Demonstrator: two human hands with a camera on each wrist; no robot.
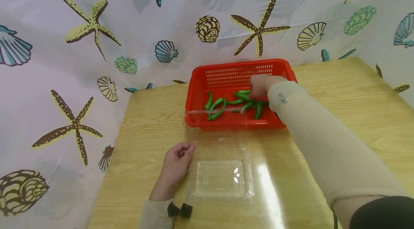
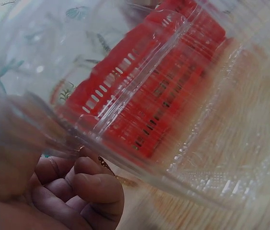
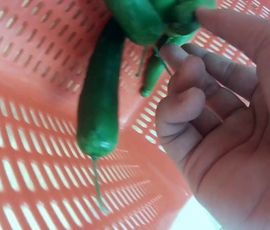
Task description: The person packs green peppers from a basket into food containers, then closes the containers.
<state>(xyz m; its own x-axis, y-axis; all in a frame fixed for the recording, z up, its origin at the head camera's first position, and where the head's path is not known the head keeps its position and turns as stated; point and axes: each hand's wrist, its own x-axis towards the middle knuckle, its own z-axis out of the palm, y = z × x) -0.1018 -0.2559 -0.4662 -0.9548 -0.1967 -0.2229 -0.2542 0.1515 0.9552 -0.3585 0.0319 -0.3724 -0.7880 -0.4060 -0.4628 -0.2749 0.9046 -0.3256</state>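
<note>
A hinged clear plastic container (image 1: 220, 195) lies unfolded on the table, its lid overlapping the basket's front in the head view. My left hand (image 1: 176, 166) pinches its left edge near the hinge, fingers curled under the thumb. In the left wrist view the left hand (image 2: 77, 191) is right at the transparent rim. My right hand (image 1: 260, 87) reaches down into the red basket (image 1: 237, 126), among several green chili peppers (image 1: 216, 114). The right wrist view has the right hand (image 3: 230, 105) with its thumb tip on a green chili pepper (image 3: 185, 17), other fingers curled. Another pepper (image 3: 99, 105) hangs close by, stem down.
The basket has slotted walls and stands at the back of the wooden table (image 1: 152, 121). A white cloth (image 1: 136, 24) printed with starfish and shells hangs behind and on the left. A black band (image 1: 381, 214) is around the right arm.
</note>
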